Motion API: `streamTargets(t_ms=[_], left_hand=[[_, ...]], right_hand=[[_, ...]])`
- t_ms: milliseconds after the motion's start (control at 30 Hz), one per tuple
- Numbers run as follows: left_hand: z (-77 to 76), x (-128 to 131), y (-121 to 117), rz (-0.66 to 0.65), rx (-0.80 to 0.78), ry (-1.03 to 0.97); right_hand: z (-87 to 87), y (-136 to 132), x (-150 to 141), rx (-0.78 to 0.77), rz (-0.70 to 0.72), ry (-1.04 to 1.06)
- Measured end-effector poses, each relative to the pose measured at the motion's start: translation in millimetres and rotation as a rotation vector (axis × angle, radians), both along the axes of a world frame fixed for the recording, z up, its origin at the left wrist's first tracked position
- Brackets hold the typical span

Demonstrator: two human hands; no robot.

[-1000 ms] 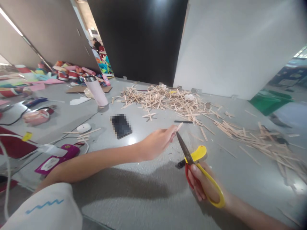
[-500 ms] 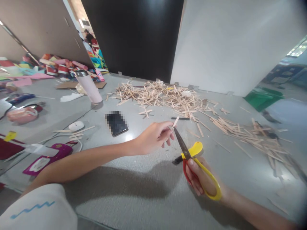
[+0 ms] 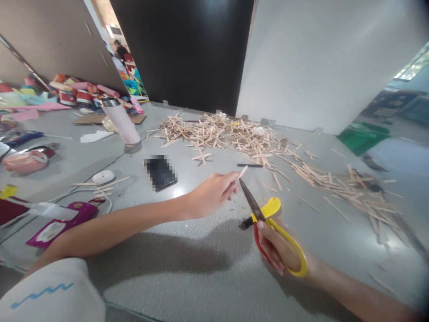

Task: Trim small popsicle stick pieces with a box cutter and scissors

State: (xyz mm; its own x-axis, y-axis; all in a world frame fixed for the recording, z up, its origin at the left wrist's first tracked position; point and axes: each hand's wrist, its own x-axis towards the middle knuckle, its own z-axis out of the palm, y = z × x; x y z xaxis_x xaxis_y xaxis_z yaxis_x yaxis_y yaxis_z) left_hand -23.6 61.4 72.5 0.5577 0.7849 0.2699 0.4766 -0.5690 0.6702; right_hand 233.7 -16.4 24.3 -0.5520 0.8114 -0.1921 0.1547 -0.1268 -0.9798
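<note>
Between the fingers of my left hand (image 3: 214, 190) is a short wooden craft stick (image 3: 243, 171), pointing up and away. My right hand (image 3: 279, 246) grips scissors (image 3: 253, 203) with one red and one yellow handle loop. The scissor blades look closed together, and their tips are at the lower end of the stick; whether they touch it I cannot tell. Behind the scissors a yellow and black cutter knife (image 3: 271, 206) lies on the grey table (image 3: 167, 286).
A heap of wooden sticks (image 3: 214, 132) lies at the back, with more sticks (image 3: 318, 176) spread to the right. A phone (image 3: 161, 172), a pale pink bottle (image 3: 120, 120), a white mouse (image 3: 103, 177) and a purple item (image 3: 63, 226) are on the left. A black panel (image 3: 184, 53) stands behind.
The fingers of my left hand have drawn in closer around the stick. The scissors stay at nearly the same place by it, and the whole view has shifted slightly.
</note>
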Motion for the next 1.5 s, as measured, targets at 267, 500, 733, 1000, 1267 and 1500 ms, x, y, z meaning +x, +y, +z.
streamTargets(t_ms=[267,500,733,1000,1267,1500], left_hand=[[8.4,-3,6,0.135,0.393,0.807],[15.2,-4,5,0.164,0.537,0.889],[3.2,-12,-1,0.161,0.885,0.541],[14.3,-15,1,0.14,1.142,0.222],[11.5,-15,4,0.146,0.877,-0.029],[22.6,-16,7,0.057,-0.066,-0.461]], right_hand=[[-4.9,11,3,-0.136,-0.184,-0.037],[-43.9,34,8,-0.13,-0.446,0.004],[-46.0,29,3,-0.059,-0.451,-0.051],[-48.7,28,10,-0.047,-0.454,-0.051],[-59.6,32,16,-0.039,-0.419,-0.005],[-52.3,29,13,-0.048,-0.407,-0.018]])
